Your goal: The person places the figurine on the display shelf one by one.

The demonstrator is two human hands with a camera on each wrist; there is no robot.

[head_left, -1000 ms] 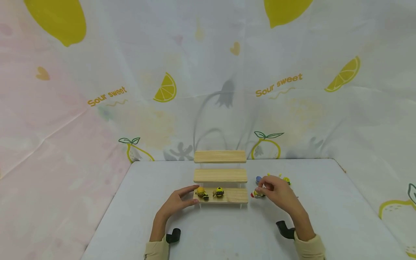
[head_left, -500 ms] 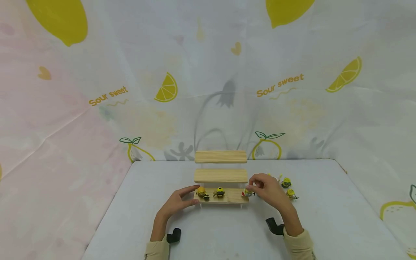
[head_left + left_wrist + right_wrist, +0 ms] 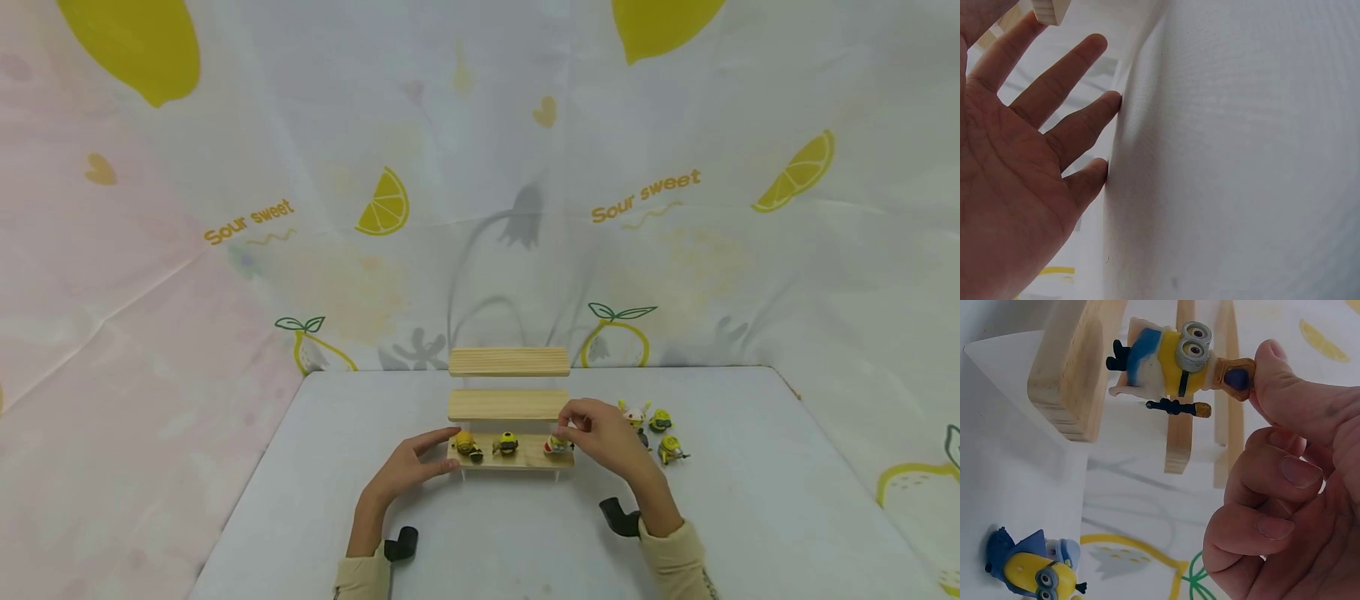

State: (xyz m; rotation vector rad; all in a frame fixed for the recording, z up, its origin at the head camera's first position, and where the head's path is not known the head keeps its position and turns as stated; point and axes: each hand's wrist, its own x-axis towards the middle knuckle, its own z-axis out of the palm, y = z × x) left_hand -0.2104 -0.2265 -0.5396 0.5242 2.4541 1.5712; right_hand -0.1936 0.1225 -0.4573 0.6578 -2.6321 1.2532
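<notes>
My right hand (image 3: pixel 607 437) pinches a small Minion figurine (image 3: pixel 1175 362) by its gold-and-blue crown between thumb and index finger. In the right wrist view the figurine has two-eyed goggles, a white robe and black feet, which are right at the wooden board. That spot is the right end of the lowest shelf board (image 3: pixel 530 457). My left hand (image 3: pixel 408 467) rests at the board's left end, its fingers spread and mostly straight in the left wrist view. A yellow-and-black figurine (image 3: pixel 465 444) lies near that hand, and a yellow one (image 3: pixel 507 443) sits mid-board.
Behind the lowest board rise the middle board (image 3: pixel 510 406) and the top board (image 3: pixel 510 362) of the stepped rack. More figurines are on the white table to the right, including a yellow-grey one (image 3: pixel 671 450) and a blue-clad one (image 3: pixel 1029 569). A lemon-print cloth hangs at the back.
My right hand has carried the crowned figurine leftward from the table over the right end of the lowest board, uncovering figurines on the table. My left hand has stayed in place.
</notes>
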